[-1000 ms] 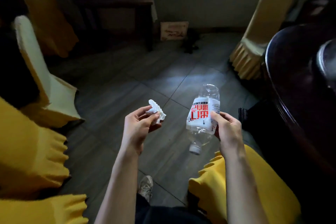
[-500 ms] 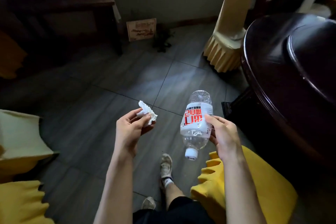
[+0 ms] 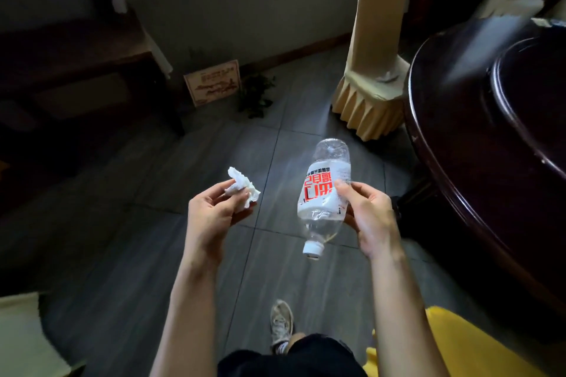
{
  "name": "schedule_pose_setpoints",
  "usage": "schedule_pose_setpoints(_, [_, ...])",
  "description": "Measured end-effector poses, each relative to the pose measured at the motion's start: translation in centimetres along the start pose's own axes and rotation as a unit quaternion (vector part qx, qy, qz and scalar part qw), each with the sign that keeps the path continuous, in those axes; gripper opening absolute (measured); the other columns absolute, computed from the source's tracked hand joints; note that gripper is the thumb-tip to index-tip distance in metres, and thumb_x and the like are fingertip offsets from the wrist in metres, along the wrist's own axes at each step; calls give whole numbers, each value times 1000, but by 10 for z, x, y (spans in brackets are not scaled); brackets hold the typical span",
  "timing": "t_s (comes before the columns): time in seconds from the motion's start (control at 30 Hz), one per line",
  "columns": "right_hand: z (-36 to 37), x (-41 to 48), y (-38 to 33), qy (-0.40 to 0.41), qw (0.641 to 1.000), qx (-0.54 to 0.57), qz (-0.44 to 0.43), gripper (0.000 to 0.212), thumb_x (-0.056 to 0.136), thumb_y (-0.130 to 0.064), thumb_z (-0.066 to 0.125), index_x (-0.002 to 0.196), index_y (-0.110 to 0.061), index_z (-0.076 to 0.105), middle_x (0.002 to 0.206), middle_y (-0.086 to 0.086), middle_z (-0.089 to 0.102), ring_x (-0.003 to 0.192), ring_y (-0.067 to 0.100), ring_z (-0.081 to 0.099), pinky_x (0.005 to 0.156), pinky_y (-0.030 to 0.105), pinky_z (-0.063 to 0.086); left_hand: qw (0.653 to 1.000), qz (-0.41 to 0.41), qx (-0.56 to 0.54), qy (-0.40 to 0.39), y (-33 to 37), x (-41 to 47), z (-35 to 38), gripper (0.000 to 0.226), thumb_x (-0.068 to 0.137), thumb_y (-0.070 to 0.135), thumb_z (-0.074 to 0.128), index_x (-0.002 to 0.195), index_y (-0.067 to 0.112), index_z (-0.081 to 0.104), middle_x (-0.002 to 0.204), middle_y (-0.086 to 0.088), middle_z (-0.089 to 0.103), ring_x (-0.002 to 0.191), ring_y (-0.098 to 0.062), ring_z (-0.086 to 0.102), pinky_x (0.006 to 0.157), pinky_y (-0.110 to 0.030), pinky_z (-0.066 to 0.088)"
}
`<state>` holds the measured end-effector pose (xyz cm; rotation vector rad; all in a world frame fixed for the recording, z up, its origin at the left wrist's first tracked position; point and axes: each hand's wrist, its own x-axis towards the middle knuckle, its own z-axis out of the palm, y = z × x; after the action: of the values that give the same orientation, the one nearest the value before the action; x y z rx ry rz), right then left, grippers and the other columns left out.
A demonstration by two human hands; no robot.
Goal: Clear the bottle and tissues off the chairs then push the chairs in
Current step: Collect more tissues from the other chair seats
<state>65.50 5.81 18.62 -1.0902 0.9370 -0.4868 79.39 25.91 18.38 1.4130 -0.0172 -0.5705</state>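
My left hand (image 3: 211, 214) pinches a crumpled white tissue (image 3: 242, 188) at chest height over the floor. My right hand (image 3: 369, 217) grips a clear plastic bottle (image 3: 324, 196) with a white and red label, held upside down with its white cap pointing at the floor. A cream-covered chair (image 3: 372, 70) stands ahead on the right against the dark round table (image 3: 477, 138), and a small white tissue (image 3: 387, 76) lies on its seat. A yellow-covered chair (image 3: 477, 349) is at my lower right, close to the table.
A dark wooden sideboard (image 3: 76, 70) stands at the left wall. A framed sign (image 3: 213, 82) and a small plant (image 3: 255, 95) lean at the back wall. A pale chair seat (image 3: 21, 337) shows at the lower left. Grey floor tiles lie ahead. My shoe (image 3: 281, 320) is below.
The view has turned to the right and moved forward. The cream chair and round table are closer, and the chairs at the left have left the view. Both hands keep their hold.
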Motion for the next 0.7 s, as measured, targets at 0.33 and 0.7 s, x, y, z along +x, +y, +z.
schedule_pose_setpoints(0.33, [64,137,-47,43,998,29,-19,11,93,-11,70,88,-9,80,94,15,81,83,27,79,68,34,63,998,-10,9,-57,48,154,50,19,88,6,74,98,20,81,93,-13,79,82,-21,75,69,-25,59])
schedule_pose_setpoints(0.7, [174,295,-105,95,991,54,-76,11,95,-9,69,98,-9,79,100,12,81,91,26,79,70,32,63,988,-4,10,-152,118,382,79,20,88,7,74,104,18,79,97,-12,79,88,-22,75,81,-34,62])
